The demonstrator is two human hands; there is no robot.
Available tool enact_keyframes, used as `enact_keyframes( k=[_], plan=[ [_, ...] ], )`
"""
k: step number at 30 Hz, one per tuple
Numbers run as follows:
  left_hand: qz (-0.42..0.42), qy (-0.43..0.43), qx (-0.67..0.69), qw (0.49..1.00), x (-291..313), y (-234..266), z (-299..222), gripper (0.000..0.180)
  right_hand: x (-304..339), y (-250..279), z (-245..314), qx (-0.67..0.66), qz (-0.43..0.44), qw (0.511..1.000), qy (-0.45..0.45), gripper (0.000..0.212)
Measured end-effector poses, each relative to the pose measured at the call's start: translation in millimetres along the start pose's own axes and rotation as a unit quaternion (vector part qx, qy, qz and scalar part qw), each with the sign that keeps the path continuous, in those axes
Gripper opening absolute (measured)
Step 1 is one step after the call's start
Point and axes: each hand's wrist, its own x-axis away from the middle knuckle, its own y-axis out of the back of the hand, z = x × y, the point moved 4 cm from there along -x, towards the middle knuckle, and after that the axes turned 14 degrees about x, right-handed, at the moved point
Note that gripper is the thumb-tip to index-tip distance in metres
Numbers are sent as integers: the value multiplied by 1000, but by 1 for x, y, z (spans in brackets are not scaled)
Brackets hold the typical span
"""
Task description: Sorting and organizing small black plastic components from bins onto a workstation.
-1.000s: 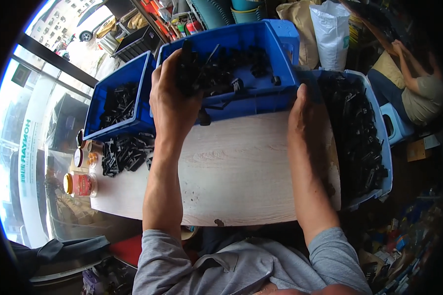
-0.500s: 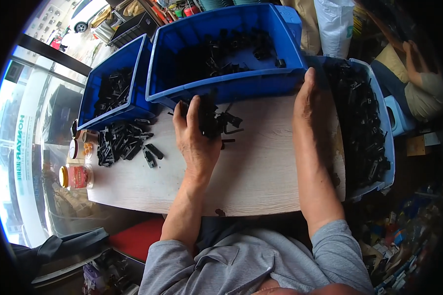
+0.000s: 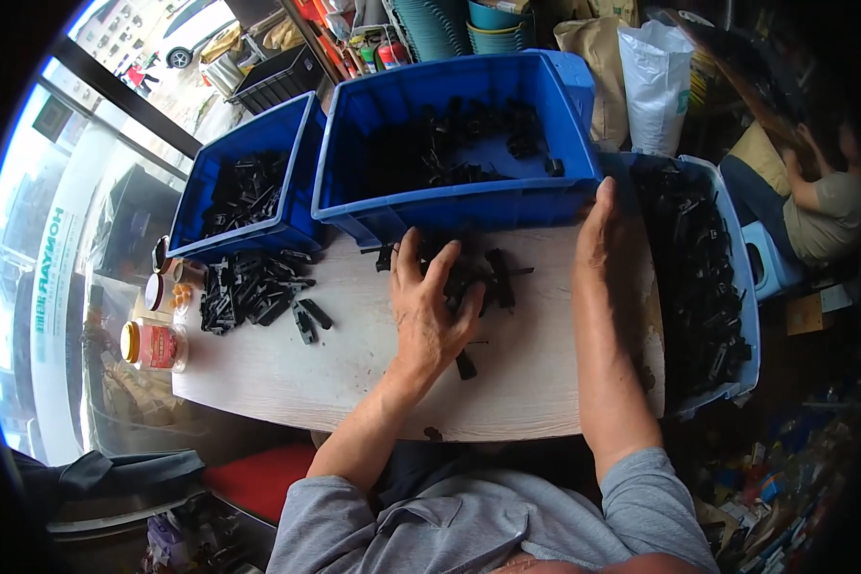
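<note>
Small black plastic parts lie in a loose cluster on the table in front of the large blue bin. My left hand rests over them with its fingers and thumb spread; some parts show between and past the fingers, and its palm side is hidden. A lone black part lies nearer me, just below that hand. My right hand is at the bin's front right corner, fingers stretched out and nothing seen in it. More black parts lie inside the large bin.
A smaller blue bin of black parts stands left, with a pile of parts before it. Jars line the table's left edge. A light-blue tub of parts is at right. Another person sits beyond it.
My left hand has moved right and toward me, its fingers now spread, and the black parts lie more scattered under it. The view has shifted slightly; my right hand stays at the bin's corner.
</note>
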Motion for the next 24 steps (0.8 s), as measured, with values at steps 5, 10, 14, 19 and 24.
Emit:
enact_keyframes(
  k=[5,10,14,19,24],
  plan=[
    [-37,-82,104,991,-30,31,-30,44,-5,5,-2,53,-7,997,55,47],
    [-48,-85,34,995,-120,55,-13,51,-5,-38,-38,-131,103,981,-100,64],
    [66,91,-86,990,-210,45,39,88,-5,-48,-43,-141,0,988,-71,65],
    [224,191,-220,930,-253,7,105,112,0,-50,-38,-149,50,982,-103,64],
    [280,167,-282,902,-266,-19,123,120,2,-43,-34,-198,119,962,-149,66]
  ],
)
